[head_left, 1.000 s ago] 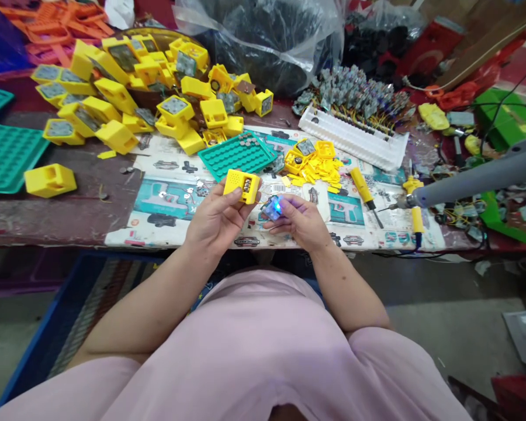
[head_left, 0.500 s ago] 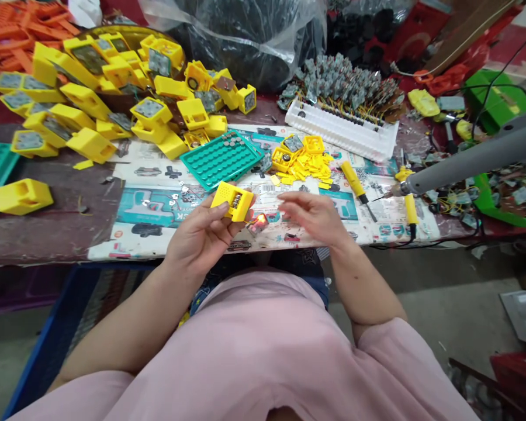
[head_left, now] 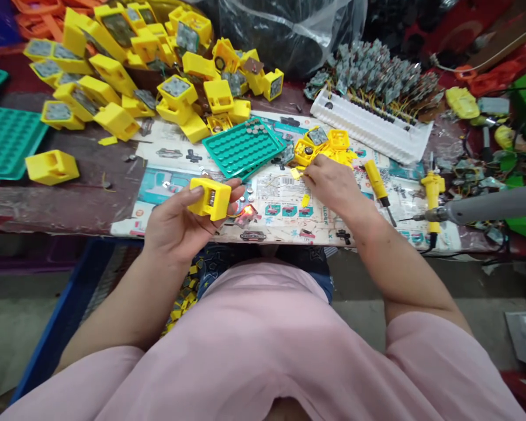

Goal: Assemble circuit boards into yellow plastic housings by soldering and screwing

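My left hand [head_left: 177, 225] grips a yellow plastic housing [head_left: 210, 199] with button cells showing in its slot. From the housing, thin wires run to a small circuit board [head_left: 245, 215] with a glowing orange-red light. My right hand [head_left: 333, 186] reaches to the pile of small yellow plastic pieces [head_left: 344, 156], its fingertips pinched together at a small yellow cover [head_left: 297, 173]. Whether the cover is firmly held is hard to see. Another little yellow piece [head_left: 305, 200] lies on the printed sheet below that hand. Behind, a teal tray [head_left: 241, 149] carries several button cells.
Many yellow housings [head_left: 114, 73] are heaped at the back left. A white rack [head_left: 372, 131] of wired boards stands at the back right. A yellow-handled screwdriver [head_left: 377, 181] and a grey powered screwdriver [head_left: 486, 207] are on the right. More teal trays [head_left: 11, 143] lie far left.
My right hand has moved away from the housing to the small yellow pieces and closed its fingers there. My left hand still holds the housing, now turned slightly. The camera view has shifted.
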{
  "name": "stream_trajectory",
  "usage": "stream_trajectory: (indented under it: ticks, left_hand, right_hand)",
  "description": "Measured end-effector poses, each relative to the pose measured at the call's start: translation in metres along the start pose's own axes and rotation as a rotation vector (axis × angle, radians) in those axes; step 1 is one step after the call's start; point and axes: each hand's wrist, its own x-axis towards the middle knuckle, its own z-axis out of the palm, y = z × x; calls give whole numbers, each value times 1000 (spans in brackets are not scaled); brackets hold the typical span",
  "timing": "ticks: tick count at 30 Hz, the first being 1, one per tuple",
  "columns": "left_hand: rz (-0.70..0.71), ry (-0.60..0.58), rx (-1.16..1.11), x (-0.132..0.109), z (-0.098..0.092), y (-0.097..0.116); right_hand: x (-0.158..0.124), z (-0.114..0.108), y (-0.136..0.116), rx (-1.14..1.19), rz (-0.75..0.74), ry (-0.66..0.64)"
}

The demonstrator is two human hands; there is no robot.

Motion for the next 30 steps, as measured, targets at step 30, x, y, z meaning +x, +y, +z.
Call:
stream_trajectory:
  ticks: [30]
  left_hand:
    - [-9, -270, 16, -4, 38, -55]
  right_hand:
    - [-77, 10, -57, 293, -454, 922]
